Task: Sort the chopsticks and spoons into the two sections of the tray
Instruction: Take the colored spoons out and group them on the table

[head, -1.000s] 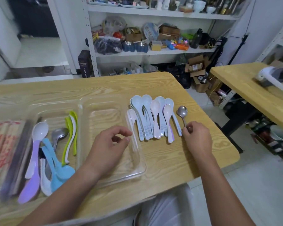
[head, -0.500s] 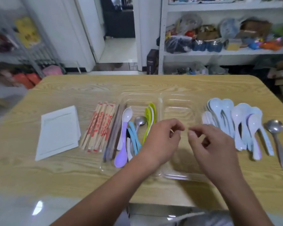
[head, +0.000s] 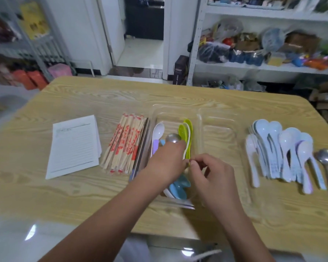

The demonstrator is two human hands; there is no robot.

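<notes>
Pinching a green spoon (head: 187,129) in the left section of the clear tray (head: 222,120), the right hand (head: 212,176) worked beside the left hand (head: 165,163), whose fingers were hidden; wrapped chopsticks (head: 124,144) to the left and pale blue spoons (head: 273,148) to the right lay unsorted outside it.

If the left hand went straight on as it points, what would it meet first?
Likely the metal spoon just beyond the left hand in the tray; depth is unclear, so it might pass above.
</notes>
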